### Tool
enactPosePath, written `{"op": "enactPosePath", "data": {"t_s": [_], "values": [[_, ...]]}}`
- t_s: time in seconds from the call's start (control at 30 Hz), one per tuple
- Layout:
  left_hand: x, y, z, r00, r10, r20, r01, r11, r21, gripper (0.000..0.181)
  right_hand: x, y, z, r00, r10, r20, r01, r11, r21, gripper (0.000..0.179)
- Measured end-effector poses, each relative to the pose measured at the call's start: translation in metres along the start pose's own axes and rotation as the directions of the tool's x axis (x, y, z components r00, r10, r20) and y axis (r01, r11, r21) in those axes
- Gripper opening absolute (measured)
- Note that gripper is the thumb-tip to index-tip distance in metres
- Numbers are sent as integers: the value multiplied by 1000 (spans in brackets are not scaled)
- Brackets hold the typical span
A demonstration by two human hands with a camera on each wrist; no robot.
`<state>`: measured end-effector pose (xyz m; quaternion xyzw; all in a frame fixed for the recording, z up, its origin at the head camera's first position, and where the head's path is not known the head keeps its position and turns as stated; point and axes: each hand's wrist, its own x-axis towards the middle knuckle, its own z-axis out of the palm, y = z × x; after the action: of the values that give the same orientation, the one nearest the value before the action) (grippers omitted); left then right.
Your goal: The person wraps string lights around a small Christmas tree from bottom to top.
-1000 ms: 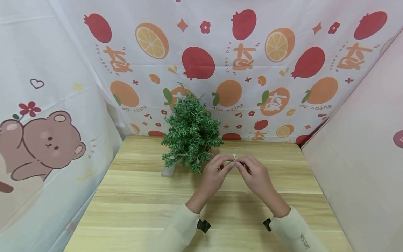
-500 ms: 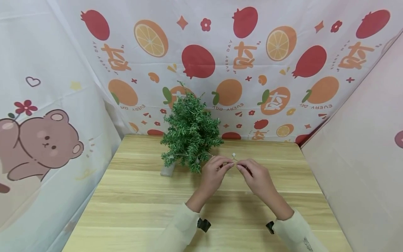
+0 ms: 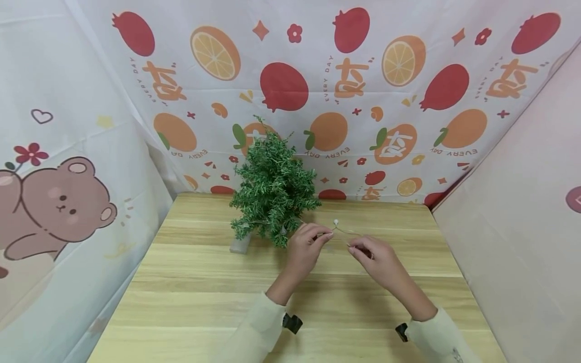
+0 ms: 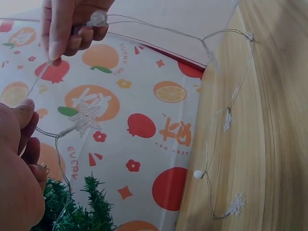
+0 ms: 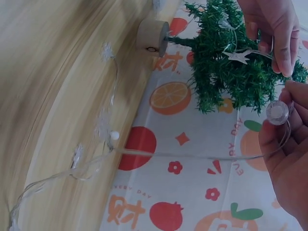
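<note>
A string of lights runs between both hands, just right of the small green Christmas tree. The left hand pinches its thin wire close to the tree. Farther along, the right hand pinches the wire between thumb and fingers, and a clear round bulb sits against those fingers. A star-shaped light hangs beside the left fingers in the left wrist view. Part of the wire lies across the tree's lower branches.
More of the string, with a snowflake-like light and a small white ball, trails over the wooden table. The tree's round wooden base shows in the right wrist view. A fruit-print cloth hangs behind.
The right hand has moved right and slightly toward the person, away from the left hand, so more wire shows between them. The left hand has barely moved.
</note>
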<state>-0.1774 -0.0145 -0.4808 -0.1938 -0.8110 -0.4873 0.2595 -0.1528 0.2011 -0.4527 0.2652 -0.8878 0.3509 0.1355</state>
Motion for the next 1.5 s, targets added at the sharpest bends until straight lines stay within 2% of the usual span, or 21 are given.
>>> {"op": "enactPosePath", "data": {"t_s": [0.1, 0.2, 0.33, 0.47, 0.6, 0.7, 0.9, 1.13, 1.23, 1.37, 1.5], "values": [[1, 0, -1, 1000, 6, -22, -6, 1000, 12, 13, -3, 2, -3, 1000, 0, 21, 0, 1000, 13, 10], [2, 0, -3, 998, 32, -47, -30, 999, 29, 8, -8, 5, -7, 998, 33, 46, -34, 999, 23, 10], [2, -1, -4, 997, 64, -51, -61, 997, 52, 5, -15, 10, -12, 997, 61, 53, -63, 997, 33, 11], [2, 0, -2, 998, 54, -34, -52, 997, 54, 6, -20, 16, -17, 998, 33, 50, -36, 998, 53, 14], [3, 1, 2, 999, 36, -21, -35, 998, 58, 10, -26, 26, -26, 999, 43, 21, -44, 998, 40, 17], [5, 1, 4, 999, 24, -38, -21, 998, 66, 10, -31, 34, -32, 996, 83, 18, -83, 996, 15, 16], [8, -4, 3, 998, 4, -59, 1, 996, 92, 9, -37, 37, -46, 980, 185, 75, -184, 983, -19, 9], [9, -7, -1, 998, -18, -59, 22, 997, 69, 11, -39, 48, -68, 960, 272, 61, -268, 961, -70, 9], [10, -8, -2, 997, -30, -64, 34, 998, 53, 13, -41, 54, -75, 960, 276, 56, -271, 959, -80, 9], [12, -8, -4, 998, -33, -60, 36, 998, 55, 16, -45, 61, -80, 969, 242, 51, -237, 967, -89, 5], [12, -9, -4, 998, -41, -49, 45, 997, 69, 17, -49, 67, -82, 977, 191, 97, -181, 978, -107, 8]]}}
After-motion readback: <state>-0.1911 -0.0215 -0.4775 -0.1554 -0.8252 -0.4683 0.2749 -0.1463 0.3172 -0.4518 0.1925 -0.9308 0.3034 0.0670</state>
